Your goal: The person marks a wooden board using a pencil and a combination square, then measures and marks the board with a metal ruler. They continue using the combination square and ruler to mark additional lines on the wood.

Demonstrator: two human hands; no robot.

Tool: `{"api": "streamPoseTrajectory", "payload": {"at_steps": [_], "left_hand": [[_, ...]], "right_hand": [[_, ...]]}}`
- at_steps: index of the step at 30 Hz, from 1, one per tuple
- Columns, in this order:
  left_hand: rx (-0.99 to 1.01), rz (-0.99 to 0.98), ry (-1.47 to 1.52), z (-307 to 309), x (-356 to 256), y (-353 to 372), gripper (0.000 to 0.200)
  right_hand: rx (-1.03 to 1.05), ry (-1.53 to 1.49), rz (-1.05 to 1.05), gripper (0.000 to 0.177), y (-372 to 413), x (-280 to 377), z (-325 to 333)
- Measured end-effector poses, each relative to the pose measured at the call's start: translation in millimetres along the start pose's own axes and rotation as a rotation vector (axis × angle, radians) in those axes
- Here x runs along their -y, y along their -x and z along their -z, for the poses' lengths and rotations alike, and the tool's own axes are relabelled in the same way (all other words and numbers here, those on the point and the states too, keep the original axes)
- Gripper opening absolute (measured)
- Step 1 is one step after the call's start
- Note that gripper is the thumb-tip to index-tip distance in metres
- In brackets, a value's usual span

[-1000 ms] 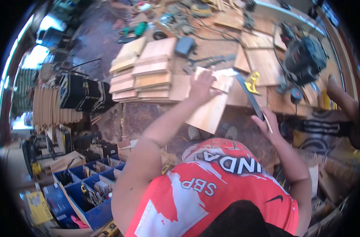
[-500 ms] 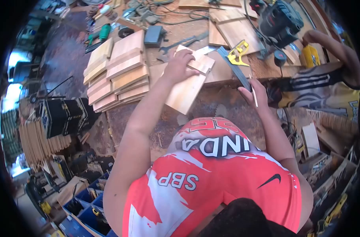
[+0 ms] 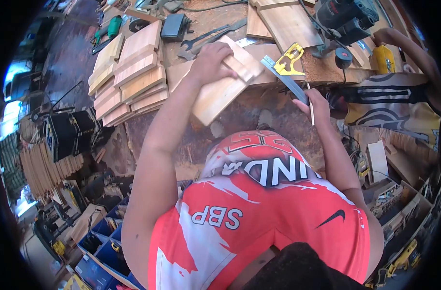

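My left hand (image 3: 213, 62) grips a pale wooden board (image 3: 220, 96) with a step cut across it, its fingers wrapped over the raised part. The board is tilted and juts past the front edge of the workbench (image 3: 184, 70). In my right hand (image 3: 314, 104) are a combination square, with a steel blade and yellow head (image 3: 289, 62), and a pencil (image 3: 312, 112). The square's blade points up and left, its far end near the board's right corner. The pencil stands upright between my fingers.
Stacked notched boards (image 3: 135, 72) lie to the left on the bench. Behind are a wrench (image 3: 206, 36), a dark metal block (image 3: 175, 27) and a green power tool (image 3: 115, 26). A router (image 3: 346, 21) stands at the back right. Another person's arm (image 3: 414, 50) is close on the right.
The board in my left hand has turned, its near end swinging left. The square has stayed in my right hand, close to the board. The whole view has shifted slightly.
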State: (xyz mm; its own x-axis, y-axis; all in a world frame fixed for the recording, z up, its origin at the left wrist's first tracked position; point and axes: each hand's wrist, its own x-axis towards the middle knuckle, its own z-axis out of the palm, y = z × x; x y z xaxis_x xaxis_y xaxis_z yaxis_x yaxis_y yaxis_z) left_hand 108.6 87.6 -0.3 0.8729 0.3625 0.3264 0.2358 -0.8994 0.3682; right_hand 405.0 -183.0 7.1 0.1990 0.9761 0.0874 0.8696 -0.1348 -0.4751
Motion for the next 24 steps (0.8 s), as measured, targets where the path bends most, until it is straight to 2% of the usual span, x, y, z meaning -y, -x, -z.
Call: {"api": "streamPoseTrajectory", "payload": {"at_steps": [2, 3, 4, 6, 7, 14, 16, 21, 23, 24], "left_hand": [[-0.122, 0.329, -0.117, -4, -2, 3, 0.064], [-0.169, 0.479, -0.205, -5, -3, 4, 0.057], [-0.168, 0.480, -0.211, -5, -1, 8, 0.057], [-0.311, 0.707, -0.268, -5, 3, 13, 0.046], [-0.314, 0.743, -0.277, -5, 1, 18, 0.040], [-0.338, 0.679, -0.215, -4, 7, 40, 0.040], [-0.369, 0.502, -0.109, 1, 7, 40, 0.039], [-0.352, 0.420, -0.005, 13, -2, 30, 0.043], [-0.517, 0.580, 0.409, 28, -40, 25, 0.049], [-0.462, 0.604, 0.697, 34, -69, 26, 0.056]], "right_hand": [[0.014, -0.028, -0.020, 0.046, -1, 2, 1], [0.015, -0.034, -0.014, 0.046, -2, 4, 2], [0.025, -0.043, -0.005, 0.046, -3, 6, 3], [0.032, -0.051, 0.005, 0.045, -4, 12, 5], [0.049, -0.088, 0.013, 0.045, -5, 17, 5], [0.068, -0.160, 0.099, 0.045, -16, 49, 6], [0.080, -0.180, 0.093, 0.046, -18, 59, 11], [0.034, -0.270, 0.055, 0.048, -25, 86, 8], [-0.005, -0.287, 0.079, 0.048, -33, 99, 3], [-0.038, -0.309, 0.097, 0.047, -37, 106, -1]]}}
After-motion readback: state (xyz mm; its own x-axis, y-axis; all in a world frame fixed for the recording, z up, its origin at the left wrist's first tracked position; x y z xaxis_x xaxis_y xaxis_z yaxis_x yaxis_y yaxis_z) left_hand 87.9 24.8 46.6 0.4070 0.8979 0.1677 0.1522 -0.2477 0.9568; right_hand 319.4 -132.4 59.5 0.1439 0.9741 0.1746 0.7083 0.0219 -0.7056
